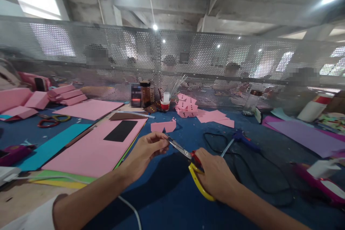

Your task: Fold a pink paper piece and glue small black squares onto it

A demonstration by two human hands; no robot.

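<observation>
My right hand [215, 174] grips a pair of scissors [181, 148] with red and yellow handles. Their metal blades point up and left, and the tips reach the fingers of my left hand [147, 151]. Those left fingers are pinched together. A small dark bit shows at the fingertips, but what they hold is too small to make out. Just beyond them on the blue table lies a cut strip of pink paper [167, 126]. Further back stands a stack of pink folded pieces [186, 106] with black dots, beside flat pink cut-outs [215, 116].
Pink sheets [81, 151] with a black rectangle [120, 131] lie left, by a teal strip [59, 143] and another pair of scissors [51, 120]. Right are a blue glue gun [245, 141] with its cord and purple sheets [304, 134]. A perforated metal screen [199, 64] stands behind.
</observation>
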